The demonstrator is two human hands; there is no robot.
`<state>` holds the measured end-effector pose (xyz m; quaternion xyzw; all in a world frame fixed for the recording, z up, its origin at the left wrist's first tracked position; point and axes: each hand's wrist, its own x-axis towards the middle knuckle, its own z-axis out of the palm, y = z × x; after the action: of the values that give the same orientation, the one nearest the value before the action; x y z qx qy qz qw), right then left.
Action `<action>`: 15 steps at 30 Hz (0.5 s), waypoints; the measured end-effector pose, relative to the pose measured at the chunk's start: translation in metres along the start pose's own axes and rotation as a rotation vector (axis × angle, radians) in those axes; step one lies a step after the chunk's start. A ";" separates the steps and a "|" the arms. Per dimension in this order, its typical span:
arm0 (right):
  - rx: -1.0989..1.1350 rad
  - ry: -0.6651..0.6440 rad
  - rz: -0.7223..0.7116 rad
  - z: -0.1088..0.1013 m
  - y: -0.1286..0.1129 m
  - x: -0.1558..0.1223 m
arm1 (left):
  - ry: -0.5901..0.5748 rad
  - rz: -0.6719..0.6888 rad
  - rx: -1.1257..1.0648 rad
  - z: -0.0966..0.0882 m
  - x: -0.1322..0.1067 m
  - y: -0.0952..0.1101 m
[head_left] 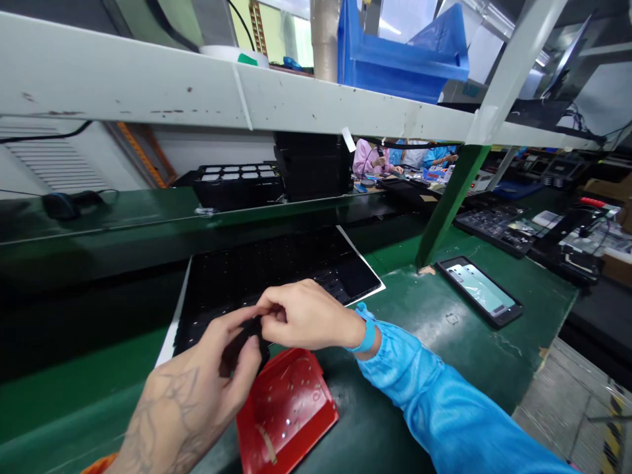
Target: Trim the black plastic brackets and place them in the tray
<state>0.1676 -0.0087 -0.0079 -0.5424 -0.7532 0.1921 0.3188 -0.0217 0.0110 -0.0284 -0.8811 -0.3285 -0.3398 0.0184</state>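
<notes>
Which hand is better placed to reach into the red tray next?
Probably the right hand: only its fingertips seem to be at the black part, which the left hand cradles, and the red tray lies close by.

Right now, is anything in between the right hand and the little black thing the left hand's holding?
No other object that I can see. The right hand is right up by the black thing, close to the fingers of the left hand. The red tray sits lower down.

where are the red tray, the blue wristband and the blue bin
Red tray (312, 434): head view, on its near wall
Blue wristband (368, 336): head view, on its outer face
Blue bin (390, 66): head view, on its front wall
</notes>
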 end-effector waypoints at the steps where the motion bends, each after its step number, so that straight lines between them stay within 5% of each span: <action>1: 0.014 -0.020 0.005 0.000 0.002 0.000 | 0.015 0.066 0.038 0.001 0.000 0.000; 6: 0.191 -0.074 0.032 0.000 0.012 0.004 | 0.061 0.257 0.180 0.005 0.001 0.002; 15: 0.353 0.108 -0.035 0.014 0.009 0.001 | 0.143 0.178 0.163 -0.003 0.004 0.006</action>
<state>0.1638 -0.0036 -0.0235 -0.4743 -0.6988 0.2864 0.4525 -0.0178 0.0074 -0.0223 -0.8759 -0.2735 -0.3709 0.1431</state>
